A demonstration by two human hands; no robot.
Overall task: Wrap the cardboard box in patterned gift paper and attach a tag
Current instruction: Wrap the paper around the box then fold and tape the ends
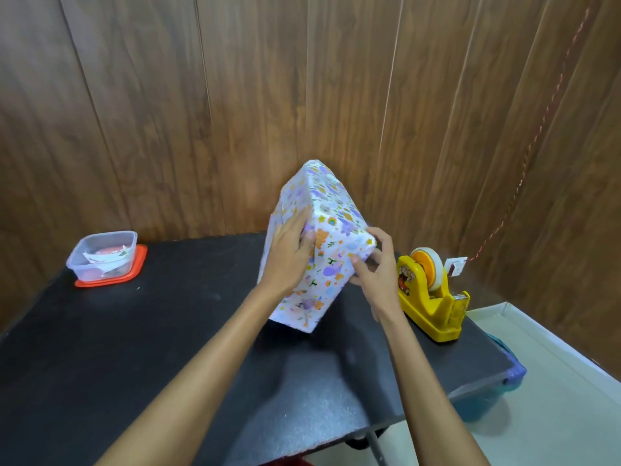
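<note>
Wrapped box (331, 245), tape dispenser (433, 299) just beside, tub (102, 255) well apart

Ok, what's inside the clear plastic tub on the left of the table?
The clear square plastic tub holds white paper scraps and a round red item; its cloudy walls blur the rest.
</note>
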